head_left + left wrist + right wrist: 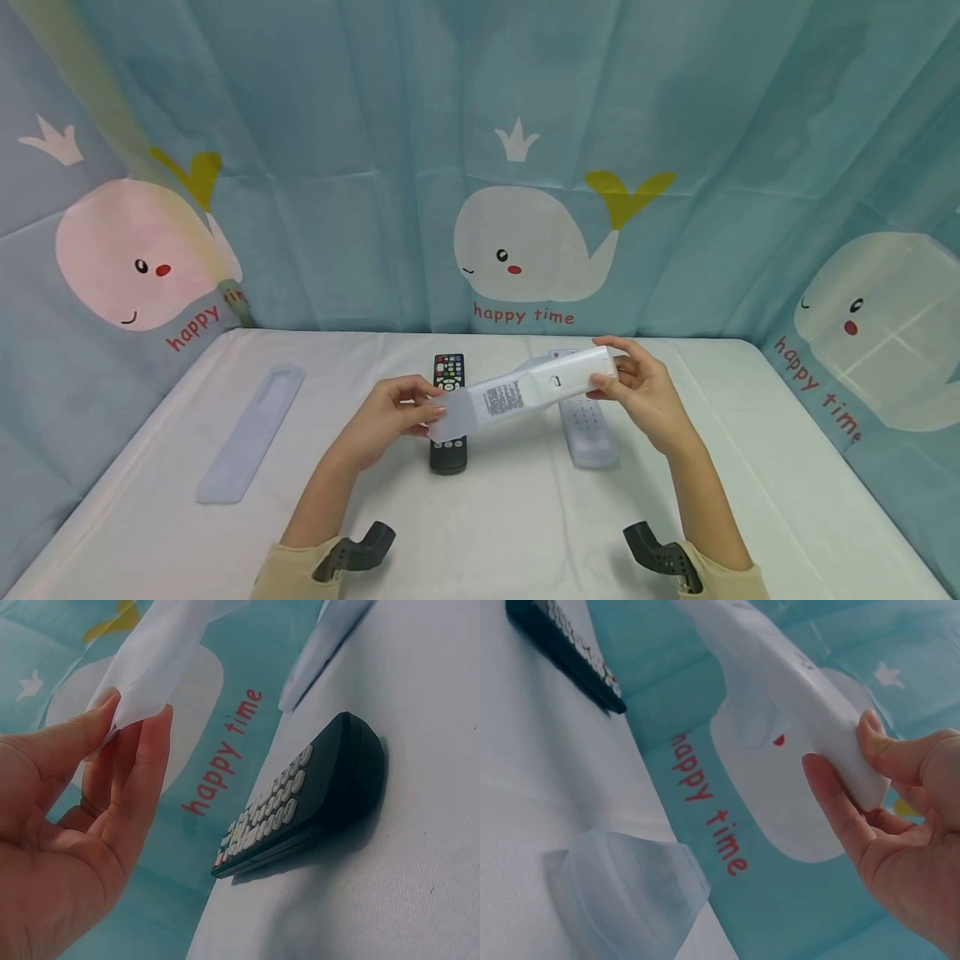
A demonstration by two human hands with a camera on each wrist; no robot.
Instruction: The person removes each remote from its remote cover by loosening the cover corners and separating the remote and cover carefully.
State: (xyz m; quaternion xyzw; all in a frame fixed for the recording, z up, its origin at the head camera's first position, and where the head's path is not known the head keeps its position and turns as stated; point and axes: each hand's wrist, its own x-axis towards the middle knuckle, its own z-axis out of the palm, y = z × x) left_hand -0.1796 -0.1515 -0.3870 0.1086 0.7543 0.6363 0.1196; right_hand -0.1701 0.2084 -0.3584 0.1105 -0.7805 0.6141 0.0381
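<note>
A white remote control is held up above the table, its back with a printed label facing the head camera. Thin translucent cover material wraps its left part and extends past that end. Between thumb and fingers, my left hand pinches the loose end of this cover. My right hand grips the bare right end of the remote, thumb on the near face. Below the left hand lies a black remote, its middle hidden from the head view by the cover. Another remote in a translucent cover lies beneath the right hand, partly hidden.
A flat translucent cover lies at the left of the white-clothed table. Behind the table hangs a blue curtain printed with whales, which also closes off both sides. Dark curved mounts stick out from both sleeves.
</note>
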